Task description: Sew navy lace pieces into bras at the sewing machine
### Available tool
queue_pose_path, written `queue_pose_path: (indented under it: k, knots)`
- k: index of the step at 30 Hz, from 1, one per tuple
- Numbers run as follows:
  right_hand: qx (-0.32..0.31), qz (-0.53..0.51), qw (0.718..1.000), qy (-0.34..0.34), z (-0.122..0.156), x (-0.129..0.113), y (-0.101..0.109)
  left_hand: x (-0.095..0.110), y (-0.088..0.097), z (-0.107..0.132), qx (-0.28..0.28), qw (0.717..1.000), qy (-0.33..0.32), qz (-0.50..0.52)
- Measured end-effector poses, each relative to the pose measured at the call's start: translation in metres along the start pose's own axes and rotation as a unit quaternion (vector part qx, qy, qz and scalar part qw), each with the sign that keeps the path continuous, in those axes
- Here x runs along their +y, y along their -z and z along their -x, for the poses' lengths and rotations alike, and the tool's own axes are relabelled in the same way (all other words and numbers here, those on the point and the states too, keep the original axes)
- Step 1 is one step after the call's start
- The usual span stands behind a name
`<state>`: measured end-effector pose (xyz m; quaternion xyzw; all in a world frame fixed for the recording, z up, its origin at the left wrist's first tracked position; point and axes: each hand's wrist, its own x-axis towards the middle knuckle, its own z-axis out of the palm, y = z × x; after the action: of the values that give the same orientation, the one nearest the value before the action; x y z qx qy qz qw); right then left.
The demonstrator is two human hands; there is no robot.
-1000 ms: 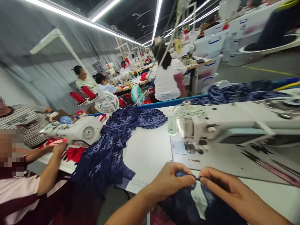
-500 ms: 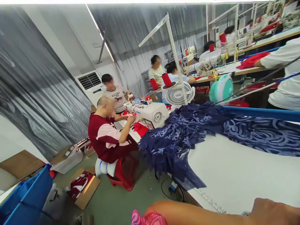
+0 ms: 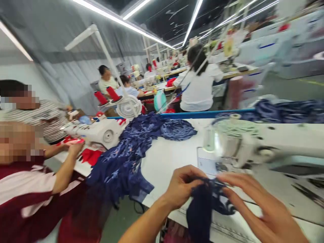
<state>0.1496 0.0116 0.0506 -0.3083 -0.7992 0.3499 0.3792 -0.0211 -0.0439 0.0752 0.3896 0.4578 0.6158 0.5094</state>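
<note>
The navy cloth is dark, thin and crumpled. It hangs in a limp fold over the near edge of the white table, just in front of the sewing machine. Our left hand comes in from below with its fingers curled and pinches the cloth's upper edge. Our right hand lies blurred with its fingers stretched flat towards the cloth's right side. We cannot tell whether it grips.
</note>
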Motion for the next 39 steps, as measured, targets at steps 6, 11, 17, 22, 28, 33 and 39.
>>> queue_pose_path:
  k: [6, 11, 17, 22, 28, 33, 39]
  knots:
    - [-0.064, -0.016, 0.998, -0.004, -0.002, -0.006, 0.025, -0.019, -0.007, -0.001, -0.027, 1.0, 0.005, 0.009]
    - [-0.108, -0.04, 0.993, -0.015, -0.01, -0.008, 0.024, -0.016, -0.008, -0.001, -0.027, 0.999, 0.0, -0.036]
    - [-0.08, -0.056, 0.991, -0.089, -0.007, -0.007, 0.019, -0.002, -0.015, 0.018, 0.018, 0.957, -0.124, -0.261]
    - [-0.048, -0.11, 0.983, -0.137, -0.003, -0.006, 0.012, -0.005, -0.022, 0.021, 0.064, 0.932, -0.129, -0.332]
    - [-0.085, -0.178, 0.968, -0.153, -0.001, 0.009, 0.008, -0.012, -0.016, 0.012, 0.048, 0.969, -0.028, -0.239]
    - [-0.029, -0.138, 0.978, -0.152, 0.003, 0.006, 0.008, -0.011, -0.015, 0.012, 0.001, 0.97, 0.032, -0.242]
    - [-0.01, -0.029, 0.987, -0.157, 0.009, 0.023, 0.029, -0.012, -0.015, 0.011, -0.043, 0.963, 0.077, -0.255]
